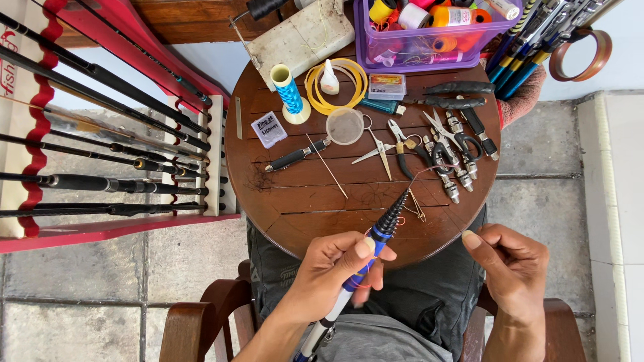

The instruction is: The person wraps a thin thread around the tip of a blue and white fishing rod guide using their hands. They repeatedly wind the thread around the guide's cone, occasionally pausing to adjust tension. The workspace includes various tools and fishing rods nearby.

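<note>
Fishing rod held over a round wooden table [302, 201].
The left hand [332, 271] grips the rod [376, 241]; the right hand [513, 268], fingers curled, pinches a thin thread [429, 172].

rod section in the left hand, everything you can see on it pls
The rod is a slim telescopic-looking piece: blue and black banded body, a black ribbed taper to the tip, and a pale section with dark bands near the bottom edge. It slants from lower left up to the right, its tip over the near edge of the round wooden table. The left hand grips it mid-length, thumb on top. A thin reddish thread runs from near the tip toward the right hand.
</note>
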